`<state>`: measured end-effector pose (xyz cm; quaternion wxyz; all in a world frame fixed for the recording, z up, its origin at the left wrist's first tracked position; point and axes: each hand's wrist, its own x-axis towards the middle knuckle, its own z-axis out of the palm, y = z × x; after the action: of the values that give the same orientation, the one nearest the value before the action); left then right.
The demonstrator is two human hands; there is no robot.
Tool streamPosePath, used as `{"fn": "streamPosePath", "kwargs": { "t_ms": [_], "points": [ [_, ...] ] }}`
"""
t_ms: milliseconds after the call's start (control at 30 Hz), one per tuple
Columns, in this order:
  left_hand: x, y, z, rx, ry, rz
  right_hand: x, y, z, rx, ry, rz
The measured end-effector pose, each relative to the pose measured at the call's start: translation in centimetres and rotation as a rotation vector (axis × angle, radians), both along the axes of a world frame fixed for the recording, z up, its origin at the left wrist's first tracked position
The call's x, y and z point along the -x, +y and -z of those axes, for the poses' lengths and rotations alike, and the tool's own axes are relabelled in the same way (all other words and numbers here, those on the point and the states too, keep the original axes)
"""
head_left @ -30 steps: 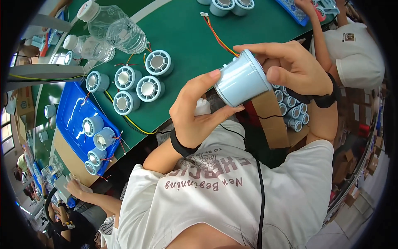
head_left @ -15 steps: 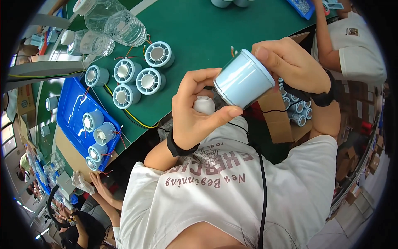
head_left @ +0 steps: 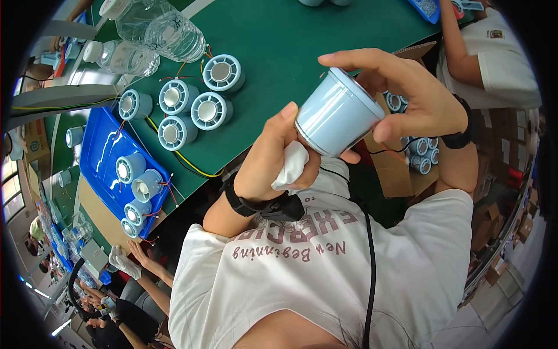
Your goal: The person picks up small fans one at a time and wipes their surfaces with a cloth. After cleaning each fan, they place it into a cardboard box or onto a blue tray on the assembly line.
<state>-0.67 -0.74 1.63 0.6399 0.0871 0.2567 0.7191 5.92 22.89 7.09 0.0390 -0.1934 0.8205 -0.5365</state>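
A glossy light-blue cylindrical housing (head_left: 334,113) is held tilted in front of my chest, between both hands. At its lower left end, my left hand (head_left: 264,154) has the thumb against the edge and fingers curled beneath. A crumpled white cloth (head_left: 292,166) is tucked in that same hand. My right hand (head_left: 412,87) spans the wider rim at the other end, index finger over the top and thumb at the lower side. The inside of the housing is hidden from view.
Several ribbed light-blue units (head_left: 221,72) with wires stand on the green table (head_left: 279,52). More lie in a blue tray (head_left: 104,157). Water bottles (head_left: 168,32) are at the far left. A cardboard box (head_left: 392,174) of similar units sits right. Other people work nearby.
My left hand has rolled over, bringing its thumb up and the white cloth to the front. My right hand has spread its fingers around the rim. The housing has turned slightly.
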Motion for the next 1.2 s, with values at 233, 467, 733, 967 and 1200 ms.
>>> {"fn": "streamPosePath", "kwargs": {
  "t_ms": [233, 467, 733, 967, 1200],
  "points": [
    [-1.1, -0.3, -0.9, 0.1, 0.241, 0.011, -0.4, 1.5, 0.7, 0.109, -0.127, -0.146],
    [-1.3, -1.1, -2.0, 0.13, 0.373, 0.101, -0.1, 1.9, 0.4, 0.193, -0.043, -0.369],
    [-1.4, -0.8, -1.0, 0.072, 0.296, 0.143, -0.2, 1.5, 0.7, 0.071, -0.008, -0.321],
    [-1.2, 1.9, 3.6, 0.022, 0.258, -0.119, -4.8, -1.8, 3.7, -0.122, -0.101, 0.768],
    [-3.9, 3.4, 10.0, 0.058, 0.011, -0.092, -9.5, -10.4, 12.7, 0.243, -0.361, 0.874]
  ]
}}
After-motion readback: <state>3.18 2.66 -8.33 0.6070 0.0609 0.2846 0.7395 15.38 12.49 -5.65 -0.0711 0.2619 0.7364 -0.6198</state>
